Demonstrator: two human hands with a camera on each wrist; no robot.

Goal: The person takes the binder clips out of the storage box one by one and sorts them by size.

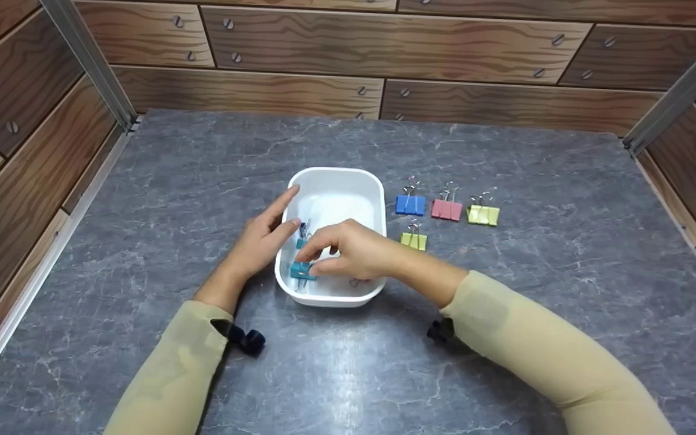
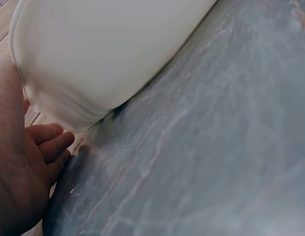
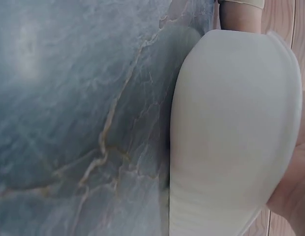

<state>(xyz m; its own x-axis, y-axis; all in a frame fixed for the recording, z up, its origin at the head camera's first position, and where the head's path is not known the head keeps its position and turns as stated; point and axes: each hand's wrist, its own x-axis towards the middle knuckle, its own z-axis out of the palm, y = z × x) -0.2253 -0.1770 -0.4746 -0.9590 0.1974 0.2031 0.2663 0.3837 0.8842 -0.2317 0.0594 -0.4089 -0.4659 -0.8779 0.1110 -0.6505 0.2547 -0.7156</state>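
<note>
A white tub (image 1: 330, 297) stands in the middle of the table with several binder clips inside. My right hand (image 1: 357, 251) reaches in over its right rim, thumb and index finger pinching a teal binder clip (image 1: 299, 272) at the near left. Just behind it lies another teal clip (image 1: 301, 243), partly covered by the fingers, and a small dark clip (image 1: 303, 229) is by the left wall. Under the right palm a wire handle (image 1: 355, 282) peeks out. My left hand (image 1: 257, 241) rests along the left rim, fingers extended and thumb at the edge.
Right of the tub, a blue clip (image 1: 410, 205), a red clip (image 1: 446, 209) and a yellow clip (image 1: 483, 215) stand in a row. A second yellow clip (image 1: 413, 241) sits nearer, beside the right forearm. Wood-patterned walls (image 1: 336, 48) border the grey marbled table (image 1: 203, 157).
</note>
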